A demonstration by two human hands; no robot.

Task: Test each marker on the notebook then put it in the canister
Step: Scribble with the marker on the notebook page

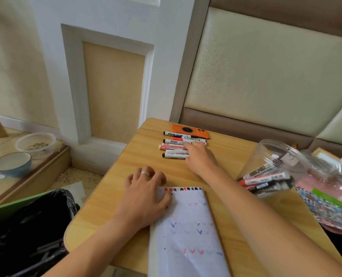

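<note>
The left hand [146,194] lies flat, fingers spread and relaxed, pressing on the top left corner of the notebook [188,232]; a ring sits on one finger. The right hand [201,158] reaches forward, its fingers curled down onto the right ends of the markers [176,146] lying in a row on the table [126,186]; whether it actually grips one I cannot tell, as the fingertips hide the contact.

The markers lie side by side just beyond the right hand, long axes running left to right, dark caps pointing left. Touching the far side of the row is an orange phone [190,130]. To the right of the right forearm a clear canister [274,166] lies tipped on its side, mouth toward the hands, with several markers already inside. Beyond it sit patterned packets [330,208]. Left of the left arm is a bin with a black bag [30,226], and farther off on the floor a blue bowl [12,163].
</note>
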